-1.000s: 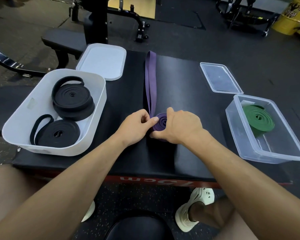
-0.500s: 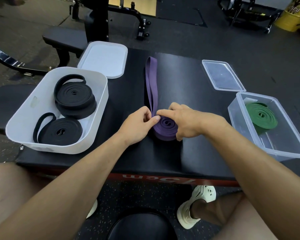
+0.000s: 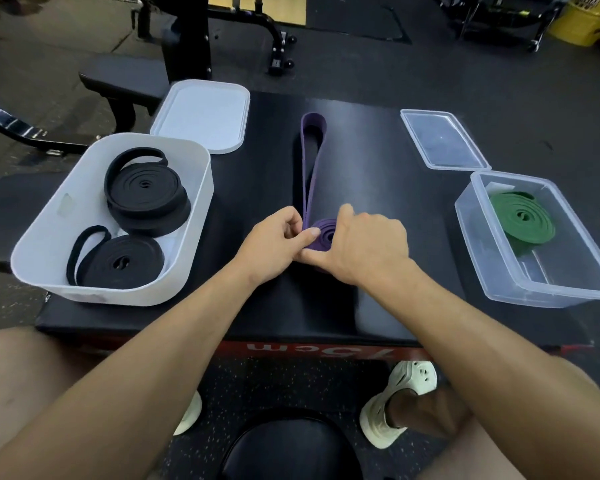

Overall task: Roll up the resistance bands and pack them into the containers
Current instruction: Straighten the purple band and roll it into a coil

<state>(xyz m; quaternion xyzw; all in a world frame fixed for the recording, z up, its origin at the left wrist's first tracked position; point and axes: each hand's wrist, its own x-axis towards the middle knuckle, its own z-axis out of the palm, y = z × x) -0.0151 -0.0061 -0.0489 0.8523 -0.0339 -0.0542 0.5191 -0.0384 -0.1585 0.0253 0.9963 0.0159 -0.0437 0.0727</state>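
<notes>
A purple resistance band [image 3: 312, 168] lies along the middle of the black padded box [image 3: 378, 202], its near end wound into a coil. My left hand [image 3: 274, 244] pinches the coil's left side with thumb and fingers. My right hand [image 3: 364, 247] curls round the coil from the right and hides most of it. A white tub [image 3: 84, 216] on the left holds two rolled black bands [image 3: 146, 192]. On the right, a clear container [image 3: 520, 271] holds a rolled green band [image 3: 523, 218].
A white lid [image 3: 201, 116] lies behind the tub and a clear lid [image 3: 444, 140] behind the clear container. A bench and rack [image 3: 187, 46] stand beyond the box. My knees, feet and a round black stool [image 3: 291, 452] are below its front edge.
The coil has been turned further and my right hand has shifted over it, covering more of it. The loose purple strip on the box is shorter, its far loop end nearer me.
</notes>
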